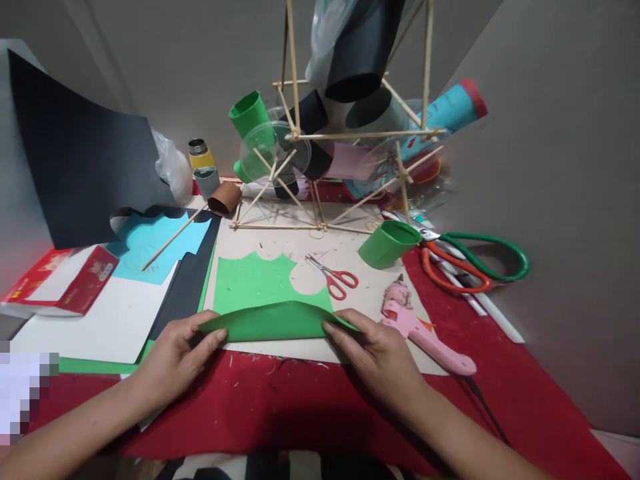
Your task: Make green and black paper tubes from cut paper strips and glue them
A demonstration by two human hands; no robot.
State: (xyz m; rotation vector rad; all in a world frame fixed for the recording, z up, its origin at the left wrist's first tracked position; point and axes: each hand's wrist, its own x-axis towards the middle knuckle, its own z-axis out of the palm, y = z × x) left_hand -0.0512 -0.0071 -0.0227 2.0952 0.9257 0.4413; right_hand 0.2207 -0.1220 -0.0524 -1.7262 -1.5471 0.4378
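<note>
A green sheet of craft paper [280,323], bowed upward along its length, is stretched between both hands near the front of a beige board [270,237]. My left hand [187,347] pinches its left end between thumb and fingers. At the other end my right hand [373,350] grips it the same way. Just behind lies a lighter green cut sheet [255,283] with scalloped edges. Small red-handled scissors [340,277] rest beside that sheet. A pink glue gun [425,333] lies right of my right hand, and a green paper tube [390,243] stands behind it.
A wooden-stick frame [277,227] with clear discs and paper tubes rises at the back. Large scissors [460,273] with green and orange handles lie right. Leftward are a blue cut sheet [155,250], a red box [65,280] and a raised black sheet [95,153]. Red cloth [280,413] covers the table.
</note>
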